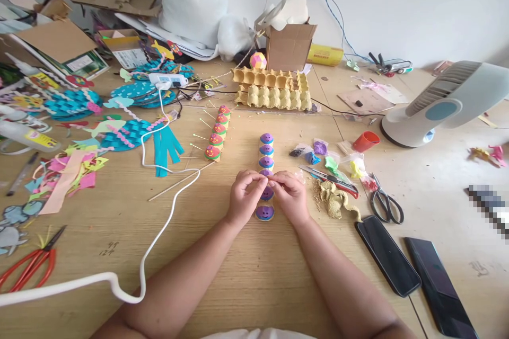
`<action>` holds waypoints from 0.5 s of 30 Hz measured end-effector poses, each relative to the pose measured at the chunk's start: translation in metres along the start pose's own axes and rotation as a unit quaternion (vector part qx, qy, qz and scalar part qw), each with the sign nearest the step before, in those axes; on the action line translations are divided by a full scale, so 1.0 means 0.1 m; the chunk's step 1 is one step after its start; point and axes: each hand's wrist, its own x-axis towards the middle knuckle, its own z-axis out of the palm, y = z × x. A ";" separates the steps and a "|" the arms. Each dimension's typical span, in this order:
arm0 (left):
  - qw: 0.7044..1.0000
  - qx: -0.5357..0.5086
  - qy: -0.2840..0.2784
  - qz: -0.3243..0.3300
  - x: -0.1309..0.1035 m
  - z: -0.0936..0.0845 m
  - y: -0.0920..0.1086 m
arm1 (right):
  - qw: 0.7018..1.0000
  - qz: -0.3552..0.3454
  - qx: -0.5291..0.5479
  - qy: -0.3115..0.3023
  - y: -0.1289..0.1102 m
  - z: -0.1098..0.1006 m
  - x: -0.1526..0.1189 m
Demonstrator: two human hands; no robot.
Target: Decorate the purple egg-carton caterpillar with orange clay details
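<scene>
My left hand (248,193) and my right hand (289,190) meet fingertip to fingertip over the middle of a purple-topped egg carton strip (265,213). Both are closed in a pinch; a tiny reddish bit seems to show between the fingertips, too small to name. Each cup of the strip carries a purple cap with a small smiling face and a blue edge. Fingers hide part of the middle cups. To the left lies a second egg carton strip (216,139) with red and green caps, and pins with pale heads beside it.
Right of my hands are bagged coloured clay (334,164), a utility knife (338,183), torn carton pieces (334,198), black scissors (385,204) and phones (387,254). A white cable (159,233) crosses the left side. Egg cartons (274,96) and a fan (429,106) stand further back.
</scene>
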 end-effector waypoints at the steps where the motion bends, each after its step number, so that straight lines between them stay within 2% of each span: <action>1: 1.000 -0.001 0.002 0.005 0.00 0.00 0.01 | 1.000 0.005 0.002 0.004 0.00 0.00 0.00; 4: 0.999 -0.007 0.031 0.002 0.00 -0.01 -0.01 | 0.999 0.036 0.005 0.021 0.00 -0.01 0.00; 7: 0.995 -0.005 0.094 -0.035 0.02 -0.02 -0.08 | 0.996 0.074 0.000 0.044 0.01 -0.02 0.00; 10: 0.989 0.050 0.129 -0.051 0.07 -0.05 -0.18 | 0.995 0.084 0.003 0.056 0.02 -0.02 0.00; 12: 0.984 0.124 0.127 -0.026 0.11 -0.07 -0.23 | 0.994 0.084 0.006 0.063 0.03 -0.02 0.00; 15: 0.962 0.264 0.066 0.023 0.14 -0.10 -0.26 | 0.993 0.087 0.015 0.076 0.04 -0.02 -0.01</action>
